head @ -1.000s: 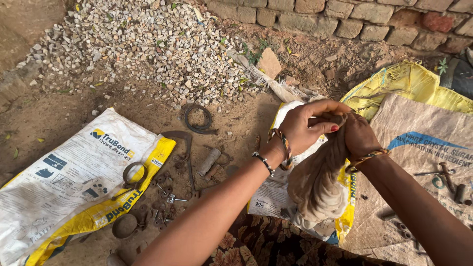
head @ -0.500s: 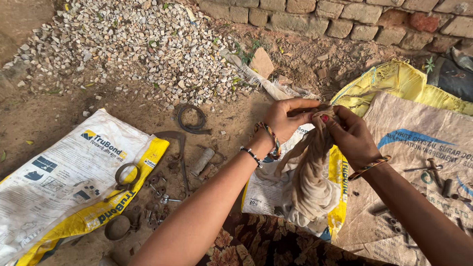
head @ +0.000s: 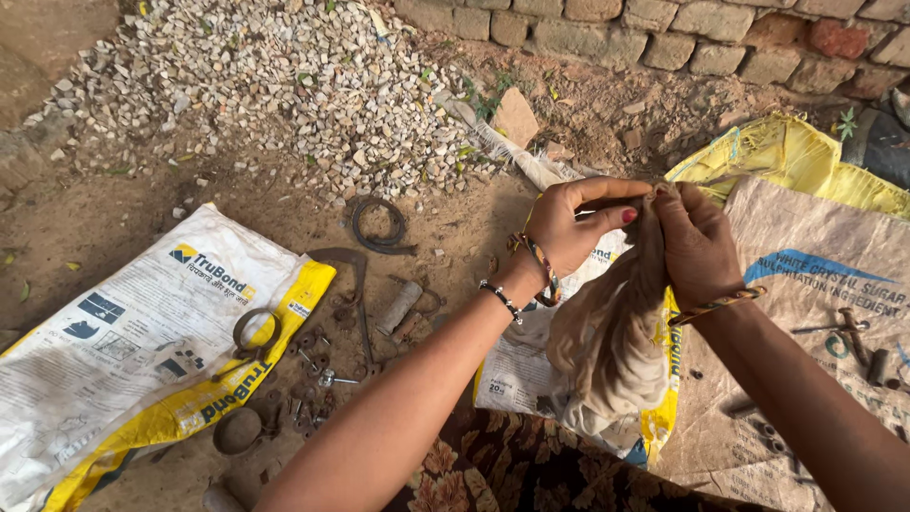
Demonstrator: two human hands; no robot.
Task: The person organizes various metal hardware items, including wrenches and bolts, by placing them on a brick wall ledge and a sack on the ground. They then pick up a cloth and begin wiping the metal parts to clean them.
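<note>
Beige cloth bundle [head: 611, 341] hanging from both hands, dirty and twisted at the top, lower end bulging over a white-and-yellow sack [head: 517, 374] on the dirt ground [head: 104, 204]. Left hand [head: 569, 228] with fingers curled shut round the twisted neck from the left, thumb and forefinger stretched along it; right hand [head: 697, 242] closed tight on the same neck from the right, knuckles up. Compared with a second ago: hands lower and nearer the body, bundle neck now pulled level between the two fists rather than gathered under one.

Counted: two hands; one bundle; two bracelets on the left wrist, one bangle on the right; one large printed sack [head: 114, 341] spread at left, one brown woven sack [head: 815, 284] at right with a yellow one [head: 787, 152] behind it; one rubber ring [head: 379, 226] near the gravel; one rusty metal ring [head: 254, 329] on the left sack's edge; small rusty bolts and parts [head: 318, 365] scattered between the sacks, too many and too small to count.

Bounded by a brick wall [head: 664, 38] along the top, gravel heap [head: 256, 85] at upper left. Open bare dirt between gravel and left sack; little room below the bundle, patterned fabric [head: 512, 474] just under it.
</note>
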